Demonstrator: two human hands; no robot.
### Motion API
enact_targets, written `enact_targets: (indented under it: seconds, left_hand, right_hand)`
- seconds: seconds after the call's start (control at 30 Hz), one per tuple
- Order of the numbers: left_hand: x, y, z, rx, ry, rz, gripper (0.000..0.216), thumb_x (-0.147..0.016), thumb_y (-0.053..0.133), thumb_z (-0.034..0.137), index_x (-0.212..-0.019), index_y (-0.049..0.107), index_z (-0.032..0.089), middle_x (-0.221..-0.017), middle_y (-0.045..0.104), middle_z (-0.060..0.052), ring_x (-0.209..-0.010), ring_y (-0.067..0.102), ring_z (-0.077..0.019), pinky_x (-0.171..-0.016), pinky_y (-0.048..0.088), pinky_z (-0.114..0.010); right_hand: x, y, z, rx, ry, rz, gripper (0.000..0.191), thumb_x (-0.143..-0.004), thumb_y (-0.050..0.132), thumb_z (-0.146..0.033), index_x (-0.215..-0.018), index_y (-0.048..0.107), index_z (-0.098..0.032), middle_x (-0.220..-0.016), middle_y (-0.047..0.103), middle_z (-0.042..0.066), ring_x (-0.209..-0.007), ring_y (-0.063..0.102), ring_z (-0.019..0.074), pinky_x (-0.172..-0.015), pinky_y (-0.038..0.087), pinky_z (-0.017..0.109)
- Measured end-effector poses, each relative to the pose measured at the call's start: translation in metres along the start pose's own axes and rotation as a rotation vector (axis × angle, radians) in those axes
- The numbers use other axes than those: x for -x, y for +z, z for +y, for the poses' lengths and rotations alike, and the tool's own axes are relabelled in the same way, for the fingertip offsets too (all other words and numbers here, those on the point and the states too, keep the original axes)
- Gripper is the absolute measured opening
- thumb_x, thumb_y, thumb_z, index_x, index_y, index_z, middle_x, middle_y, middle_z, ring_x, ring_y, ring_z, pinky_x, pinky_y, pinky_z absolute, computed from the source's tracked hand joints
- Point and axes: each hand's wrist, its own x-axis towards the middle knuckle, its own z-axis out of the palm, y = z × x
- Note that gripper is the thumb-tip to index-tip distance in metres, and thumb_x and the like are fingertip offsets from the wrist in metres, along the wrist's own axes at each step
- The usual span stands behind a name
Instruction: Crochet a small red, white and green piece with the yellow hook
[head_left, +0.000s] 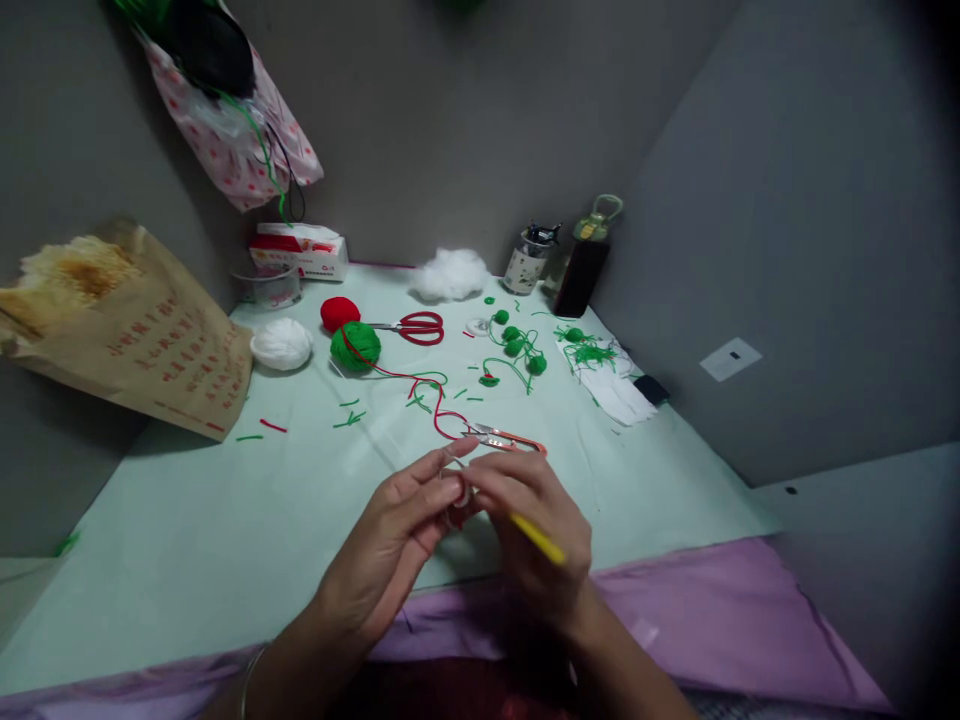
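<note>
My left hand (386, 535) pinches a small crocheted piece (462, 506), partly red and partly pale, between thumb and fingers. Most of that piece is hidden by the fingertips. In my right hand (551, 500) is a crochet hook with a yellow handle (541, 540), its tip up against the piece. Just beyond my fingers lie thread snips (510, 438) with orange handles. A red yarn strand (437, 405) runs from near the snips back to the green yarn ball (355, 346) and the red yarn ball (340, 314).
Red-handled scissors (421, 328) lie behind the yarn balls. A white yarn ball (282, 345) sits by a paper bag (172, 340) at left. White stuffing (451, 274), a cup (524, 265) and a bottle (585, 265) stand at the back. Green crocheted pieces (514, 345) and yarn scraps dot the table.
</note>
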Motion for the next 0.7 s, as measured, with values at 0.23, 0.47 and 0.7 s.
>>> enact_targets:
  seconds: [0.23,0.47,0.7]
  left_hand:
    - [0.002,0.003,0.004,-0.138,0.155,0.076,0.02,-0.075,0.091,0.023,-0.094,0.085,0.02,-0.091,0.079,-0.002,-0.09,0.068,-0.0154,-0.09,0.049,-0.025]
    - [0.02,0.003,0.013,-0.033,0.19,0.107,0.02,-0.074,0.093,0.031,-0.074,0.077,0.019,-0.074,0.071,0.002,-0.072,0.06,-0.0115,-0.074,0.046,-0.022]
    - [0.055,0.013,0.023,0.017,0.095,-0.123,0.021,-0.074,0.093,0.033,-0.074,0.078,0.019,-0.071,0.067,0.0,-0.07,0.06,-0.0139,-0.072,0.045,-0.025]
  right_hand:
    - [-0.01,0.009,-0.004,-0.479,0.438,0.122,0.02,-0.103,0.06,-0.023,-0.1,0.079,-0.028,-0.085,0.072,0.001,-0.075,0.065,0.0148,-0.074,0.054,0.031]
    - [-0.044,-0.002,-0.011,-0.325,0.294,-0.325,0.026,-0.095,0.07,-0.015,-0.115,0.078,-0.03,-0.095,0.075,0.002,-0.088,0.07,0.0171,-0.079,0.057,0.031]
    - [-0.117,0.03,0.021,-0.15,0.241,-0.563,0.015,-0.1,0.063,-0.021,-0.109,0.075,-0.019,-0.105,0.079,0.006,-0.09,0.074,0.0168,-0.08,0.057,0.03]
